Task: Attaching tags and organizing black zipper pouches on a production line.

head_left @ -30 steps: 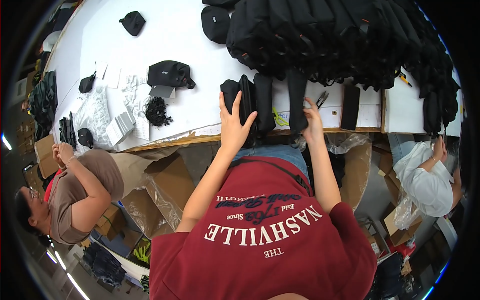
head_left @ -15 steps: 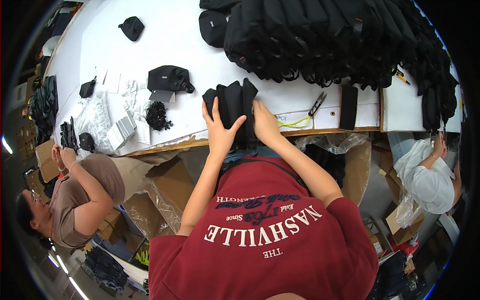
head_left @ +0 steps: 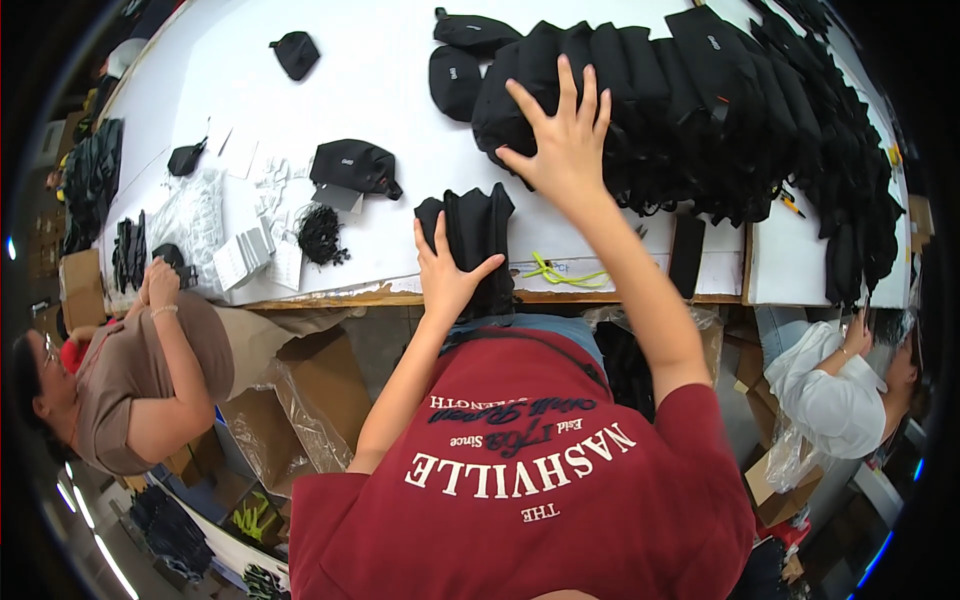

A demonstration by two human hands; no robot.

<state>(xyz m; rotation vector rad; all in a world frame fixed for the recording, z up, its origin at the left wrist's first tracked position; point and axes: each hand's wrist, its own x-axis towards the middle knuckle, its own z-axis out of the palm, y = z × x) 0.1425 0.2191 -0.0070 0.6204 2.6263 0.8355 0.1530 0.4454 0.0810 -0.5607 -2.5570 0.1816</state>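
Observation:
A short row of black fabric pouches (head_left: 478,222) stands packed together at the table's near edge. My left hand (head_left: 447,278) rests against its near left side, thumb and fingers spread apart. Farther right, my right hand (head_left: 568,150) is stretched out over the near left end of a large pile of black pouches (head_left: 640,95). Its fingers are wide apart and nothing is gripped in it; whether the fingertips touch the fabric I cannot tell. Two separate black pouches (head_left: 455,82) lie just left of that pile.
A black pouch with a tag (head_left: 352,167), black cords (head_left: 320,234) and white card stacks (head_left: 243,258) lie to the left. Yellow-green cord (head_left: 560,272) and a dark flat block (head_left: 687,255) lie right. Co-workers sit at left (head_left: 150,370) and right (head_left: 835,385).
My right hand has left the small row of pouches and reached forward and right to the large pile. My left hand stays on the row. The view has shifted slightly.

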